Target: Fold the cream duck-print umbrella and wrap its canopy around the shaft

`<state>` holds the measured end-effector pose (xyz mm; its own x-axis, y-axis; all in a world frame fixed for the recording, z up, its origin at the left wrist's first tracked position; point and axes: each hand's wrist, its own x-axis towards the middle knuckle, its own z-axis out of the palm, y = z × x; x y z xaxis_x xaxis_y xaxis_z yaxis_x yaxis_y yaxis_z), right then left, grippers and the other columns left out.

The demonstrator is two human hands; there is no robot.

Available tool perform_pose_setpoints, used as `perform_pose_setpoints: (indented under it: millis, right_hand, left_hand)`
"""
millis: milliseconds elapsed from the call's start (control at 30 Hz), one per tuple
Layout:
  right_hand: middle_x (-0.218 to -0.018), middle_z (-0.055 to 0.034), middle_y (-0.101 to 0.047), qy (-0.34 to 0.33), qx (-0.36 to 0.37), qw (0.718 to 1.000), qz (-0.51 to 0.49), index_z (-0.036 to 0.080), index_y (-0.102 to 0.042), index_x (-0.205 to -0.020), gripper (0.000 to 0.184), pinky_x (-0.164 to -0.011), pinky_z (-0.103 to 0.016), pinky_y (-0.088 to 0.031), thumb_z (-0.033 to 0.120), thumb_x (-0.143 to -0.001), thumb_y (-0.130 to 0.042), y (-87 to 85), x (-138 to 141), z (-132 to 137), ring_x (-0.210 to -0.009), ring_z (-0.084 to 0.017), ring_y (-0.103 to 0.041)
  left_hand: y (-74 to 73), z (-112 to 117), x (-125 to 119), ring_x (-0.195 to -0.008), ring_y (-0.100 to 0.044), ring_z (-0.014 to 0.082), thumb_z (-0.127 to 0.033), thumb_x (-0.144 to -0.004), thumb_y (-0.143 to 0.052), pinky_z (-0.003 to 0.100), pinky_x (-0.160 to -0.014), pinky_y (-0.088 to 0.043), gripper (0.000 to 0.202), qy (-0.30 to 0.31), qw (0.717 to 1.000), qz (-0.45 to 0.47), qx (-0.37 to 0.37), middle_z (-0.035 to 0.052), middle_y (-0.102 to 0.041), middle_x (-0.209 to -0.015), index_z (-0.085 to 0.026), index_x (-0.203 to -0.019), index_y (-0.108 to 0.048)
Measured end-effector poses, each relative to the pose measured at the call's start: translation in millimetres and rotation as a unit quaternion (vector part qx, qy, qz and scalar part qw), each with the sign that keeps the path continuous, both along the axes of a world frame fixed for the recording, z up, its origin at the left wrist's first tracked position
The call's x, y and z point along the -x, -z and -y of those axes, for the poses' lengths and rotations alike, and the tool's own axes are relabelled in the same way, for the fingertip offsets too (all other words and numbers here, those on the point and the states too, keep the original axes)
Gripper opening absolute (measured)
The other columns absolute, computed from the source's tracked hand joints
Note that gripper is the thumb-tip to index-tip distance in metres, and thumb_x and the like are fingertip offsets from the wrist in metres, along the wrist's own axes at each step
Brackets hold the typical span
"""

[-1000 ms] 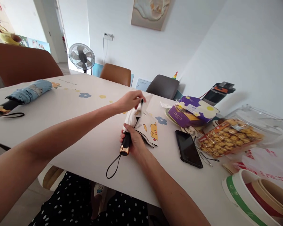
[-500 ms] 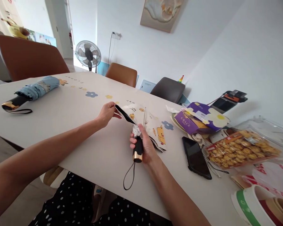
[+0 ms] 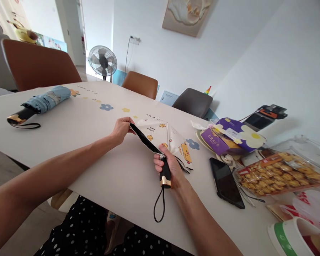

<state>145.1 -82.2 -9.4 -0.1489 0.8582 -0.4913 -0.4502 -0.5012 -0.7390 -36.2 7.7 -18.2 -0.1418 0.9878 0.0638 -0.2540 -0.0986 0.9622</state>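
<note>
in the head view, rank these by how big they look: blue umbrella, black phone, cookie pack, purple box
1. cookie pack
2. blue umbrella and purple box, about alike; the umbrella lies farther off, so unsure
3. black phone

A home dining room: padded chairs (image 3: 40, 64) ring a flower-printed worktop (image 3: 77, 121), a standing fan (image 3: 103, 62) stands by the doorway, a painting (image 3: 186, 16) hangs above, and snack packets (image 3: 280, 174) lie about.

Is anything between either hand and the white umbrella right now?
Nothing visible. The right hand grips the white umbrella by its black handle; the left hand pinches a dark-edged canopy fold. The phone lies apart, on the table to their right.
</note>
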Motion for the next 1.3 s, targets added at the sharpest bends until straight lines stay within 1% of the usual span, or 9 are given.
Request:
perform_pose_setpoints:
  millis: [167,267,367,500,800,900,1033,1200,1300]
  right_hand:
    - [-0.057,0.0054,-0.043,0.022,-0.03,0.999,0.001,0.019,-0.044,-0.072,0.023,-0.03,-0.014,-0.032,0.025,-0.073,-0.065,6.4,-1.7,-1.3,-0.038,-0.004,-0.034]
    - [-0.057,0.005,-0.043,0.027,-0.037,0.999,0.015,0.019,-0.043,-0.069,0.023,-0.03,-0.014,-0.033,0.023,-0.071,-0.065,7.6,-3.1,-1.7,-0.039,-0.004,-0.034]
    - [-0.056,0.0051,-0.043,0.025,-0.041,0.999,0.022,0.019,-0.043,-0.069,0.023,-0.03,-0.014,-0.033,0.023,-0.071,-0.065,8.2,-4.2,-2.0,-0.039,-0.004,-0.033]
    - [-0.055,0.0052,-0.042,0.014,-0.058,0.998,0.015,0.019,-0.043,-0.07,0.022,-0.03,-0.015,-0.033,0.023,-0.071,-0.065,10.8,-4.7,-2.2,-0.038,-0.004,-0.032]
    - [-0.052,0.0075,-0.04,0.007,-0.015,1.0,0.006,0.02,-0.04,-0.07,0.024,-0.03,-0.014,-0.029,0.024,-0.073,-0.063,-4.4,-4.9,-2.2,-0.036,-0.004,-0.031]
    - [-0.05,0.0082,-0.039,0.012,0.0,1.0,0.019,0.02,-0.039,-0.071,0.027,-0.029,-0.015,-0.028,0.028,-0.074,-0.064,-13.0,-4.6,-0.6,-0.034,-0.004,-0.03]
    - [-0.052,0.0069,-0.042,0.028,-0.006,0.999,0.022,0.02,-0.041,-0.073,0.03,-0.03,-0.015,-0.029,0.038,-0.075,-0.065,-11.0,-5.7,-0.3,-0.036,-0.004,-0.032]
    - [-0.054,0.0048,-0.045,0.032,-0.044,0.997,0.063,0.018,-0.045,-0.073,0.022,-0.031,-0.015,-0.033,0.028,-0.074,-0.065,-1.9,-7.7,-1.0,-0.037,-0.004,-0.035]
    - [-0.048,0.0047,-0.043,0.02,-0.039,0.994,0.102,0.018,-0.044,-0.069,0.022,-0.031,-0.017,-0.033,0.028,-0.075,-0.062,-4.4,-7.1,1.3,-0.035,-0.005,-0.035]
  left_hand:
    - [1.2,-2.5,3.9,-0.048,-0.044,0.0073,-0.003,-0.043,-0.039,0.019,-0.046,-0.04,0.016,-0.005,0.999,0.013,0.029,0.0005,-0.049,-0.052,-0.014,-0.048,-0.049]
    - [3.3,-5.8,6.8,-0.053,-0.051,0.0087,-0.005,-0.053,-0.049,0.017,-0.041,-0.034,0.017,0.006,0.998,0.02,0.062,0.003,-0.059,-0.068,-0.015,-0.065,-0.057]
    - [6.0,-7.5,5.3,-0.06,-0.058,0.0131,-0.018,-0.061,-0.063,0.02,-0.044,-0.04,0.018,0.041,0.99,0.02,0.136,0.0076,-0.064,-0.08,-0.013,-0.077,-0.057]
    - [7.0,-4.3,-0.9,-0.058,-0.058,0.0168,-0.038,-0.069,-0.065,0.026,-0.045,-0.046,0.028,0.133,0.97,-0.027,0.2,0.0099,-0.063,-0.072,-0.012,-0.075,-0.059]
    - [8.0,-2.4,-1.3,-0.04,-0.029,0.0067,-0.033,-0.074,-0.06,0.021,-0.038,-0.017,0.02,0.063,0.967,-0.206,0.136,-0.0045,-0.038,-0.049,-0.018,-0.066,-0.051]
    - [12.7,-5.4,-0.7,-0.047,-0.036,0.0097,-0.035,-0.077,-0.055,0.023,-0.044,-0.024,0.024,0.01,0.931,-0.361,0.052,-0.0011,-0.046,-0.055,-0.018,-0.061,-0.05]
    - [16.4,-6.9,0.6,-0.055,-0.045,0.0151,-0.038,-0.08,-0.05,0.027,-0.052,-0.028,0.031,0.0,0.891,-0.454,0.02,0.0032,-0.052,-0.058,-0.019,-0.057,-0.045]
    - [14.7,-3.8,-2.7,-0.074,-0.059,0.0248,-0.039,-0.089,-0.03,0.034,-0.066,-0.039,0.033,0.035,0.752,-0.657,0.037,0.0102,-0.062,-0.078,-0.019,-0.078,-0.053]
    - [13.1,0.3,-5.4,-0.081,-0.06,0.0272,-0.034,-0.088,-0.032,0.039,-0.072,-0.041,0.029,0.04,0.734,-0.677,0.032,0.0118,-0.064,-0.083,-0.017,-0.093,-0.054]
